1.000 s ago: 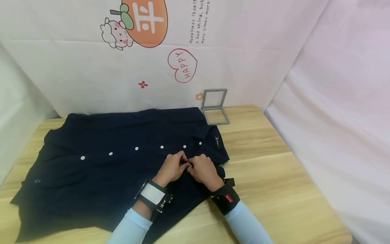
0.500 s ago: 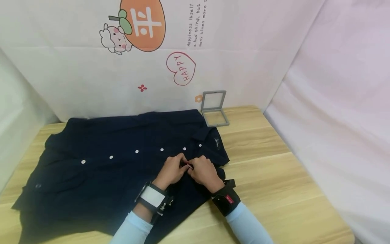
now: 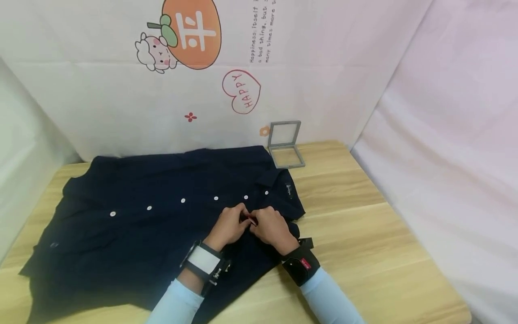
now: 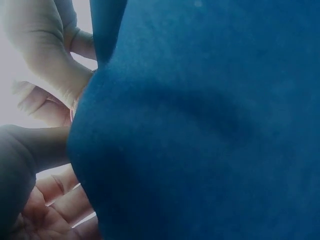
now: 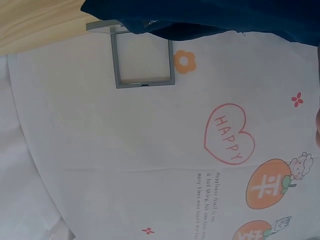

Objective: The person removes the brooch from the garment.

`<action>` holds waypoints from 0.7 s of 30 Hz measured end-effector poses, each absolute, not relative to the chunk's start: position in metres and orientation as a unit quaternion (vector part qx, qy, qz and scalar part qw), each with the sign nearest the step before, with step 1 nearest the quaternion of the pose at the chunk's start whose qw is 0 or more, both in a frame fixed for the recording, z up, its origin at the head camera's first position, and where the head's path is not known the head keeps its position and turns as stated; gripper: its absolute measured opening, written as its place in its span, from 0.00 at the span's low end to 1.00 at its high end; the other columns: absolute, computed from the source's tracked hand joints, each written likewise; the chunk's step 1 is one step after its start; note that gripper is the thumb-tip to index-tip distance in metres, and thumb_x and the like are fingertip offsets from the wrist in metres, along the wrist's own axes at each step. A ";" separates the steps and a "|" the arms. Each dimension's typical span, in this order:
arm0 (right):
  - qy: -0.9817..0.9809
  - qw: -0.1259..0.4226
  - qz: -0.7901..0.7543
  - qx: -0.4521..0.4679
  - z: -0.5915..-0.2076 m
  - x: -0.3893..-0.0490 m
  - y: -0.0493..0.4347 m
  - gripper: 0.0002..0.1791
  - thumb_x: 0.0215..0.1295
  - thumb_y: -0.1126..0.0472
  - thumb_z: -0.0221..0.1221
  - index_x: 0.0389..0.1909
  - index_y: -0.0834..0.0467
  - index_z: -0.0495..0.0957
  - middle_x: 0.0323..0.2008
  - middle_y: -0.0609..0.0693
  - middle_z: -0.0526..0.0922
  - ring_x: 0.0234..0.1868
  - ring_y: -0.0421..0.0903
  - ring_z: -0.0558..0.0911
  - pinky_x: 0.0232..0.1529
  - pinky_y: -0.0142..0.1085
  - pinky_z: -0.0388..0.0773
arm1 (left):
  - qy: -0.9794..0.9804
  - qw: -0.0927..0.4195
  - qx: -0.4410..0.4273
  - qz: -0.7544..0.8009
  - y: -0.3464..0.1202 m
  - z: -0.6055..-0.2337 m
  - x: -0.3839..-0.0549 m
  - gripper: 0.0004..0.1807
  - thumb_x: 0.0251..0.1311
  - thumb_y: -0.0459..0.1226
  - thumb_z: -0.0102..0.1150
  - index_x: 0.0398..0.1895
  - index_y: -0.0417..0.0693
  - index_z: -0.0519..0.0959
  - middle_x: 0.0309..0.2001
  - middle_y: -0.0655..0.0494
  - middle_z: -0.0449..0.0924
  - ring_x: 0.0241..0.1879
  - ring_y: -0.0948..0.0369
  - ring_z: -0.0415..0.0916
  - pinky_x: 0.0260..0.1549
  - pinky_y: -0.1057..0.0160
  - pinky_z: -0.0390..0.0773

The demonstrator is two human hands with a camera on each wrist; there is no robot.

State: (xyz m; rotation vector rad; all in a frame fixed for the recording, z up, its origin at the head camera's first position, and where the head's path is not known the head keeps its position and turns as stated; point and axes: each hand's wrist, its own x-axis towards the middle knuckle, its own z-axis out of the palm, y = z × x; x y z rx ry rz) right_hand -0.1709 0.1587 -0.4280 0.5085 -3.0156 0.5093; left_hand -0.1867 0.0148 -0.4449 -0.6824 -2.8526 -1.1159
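Observation:
A dark navy button-up shirt (image 3: 162, 238) lies spread over the table, its row of white buttons facing up and its collar to the right. Below the collar end of that row, my left hand (image 3: 229, 228) and right hand (image 3: 272, 228) meet fingertip to fingertip. Between them they pinch a small, thin reddish thing (image 3: 252, 220) at the shirt's cloth. Fingers cover most of it, so its kind is unclear. In the left wrist view, raised cloth (image 4: 190, 125) fills most of the picture, with curled fingers (image 4: 50, 65) at its edge.
An open grey square case (image 3: 286, 155) with clear panels stands at the table's back edge, beside the shirt. Behind the wooden table (image 3: 356, 216) hangs a printed white cloth (image 3: 323, 90). More white cloth (image 3: 453, 135) hangs at the right.
The head view has tilted slightly. Both hands keep nearly the same place and grip, with only tiny finger shifts around the reddish thing. The shirt and case stay put.

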 end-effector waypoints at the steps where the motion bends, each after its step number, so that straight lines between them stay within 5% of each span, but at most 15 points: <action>1: -0.971 0.012 0.172 0.168 -0.429 -0.170 0.159 0.04 0.51 0.62 0.60 0.29 0.53 0.81 0.19 0.44 0.74 0.18 0.39 0.72 0.20 0.30 0.67 | -0.909 -0.007 -0.216 -0.356 0.014 -0.446 -0.185 0.03 0.55 0.36 0.60 0.32 0.50 0.75 0.26 0.56 0.76 0.21 0.66 0.71 0.20 0.70 0.69; 9: -0.942 -0.054 0.251 0.215 -0.429 -0.174 0.173 0.14 0.50 0.52 0.65 0.35 0.56 0.80 0.29 0.46 0.80 0.26 0.37 0.76 0.27 0.27 0.72 | -0.906 -0.047 -0.209 -0.366 0.009 -0.447 -0.182 0.08 0.51 0.30 0.58 0.36 0.48 0.76 0.34 0.55 0.79 0.26 0.66 0.74 0.24 0.68 0.72; 13: -0.923 -0.083 0.279 0.251 -0.418 -0.182 0.186 0.22 0.52 0.49 0.63 0.45 0.57 0.78 0.38 0.48 0.81 0.37 0.40 0.79 0.37 0.29 0.74 | -0.906 -0.043 -0.201 -0.370 0.010 -0.443 -0.186 0.11 0.52 0.28 0.53 0.39 0.45 0.77 0.34 0.53 0.79 0.21 0.65 0.69 0.22 0.66 0.69; 17: -0.909 -0.103 0.306 0.264 -0.412 -0.186 0.198 0.21 0.60 0.50 0.57 0.51 0.58 0.75 0.40 0.47 0.80 0.39 0.39 0.79 0.39 0.31 0.75 | -0.903 -0.046 -0.204 -0.375 0.013 -0.441 -0.188 0.10 0.59 0.36 0.52 0.41 0.43 0.78 0.33 0.54 0.79 0.20 0.65 0.70 0.22 0.66 0.70; 21: -0.889 -0.125 0.406 0.172 -0.410 -0.189 0.204 0.19 0.67 0.54 0.49 0.52 0.61 0.73 0.35 0.50 0.79 0.34 0.41 0.79 0.35 0.32 0.76 | -0.908 -0.050 -0.232 -0.345 0.016 -0.440 -0.189 0.17 0.56 0.45 0.57 0.42 0.42 0.78 0.34 0.54 0.78 0.29 0.64 0.73 0.27 0.65 0.73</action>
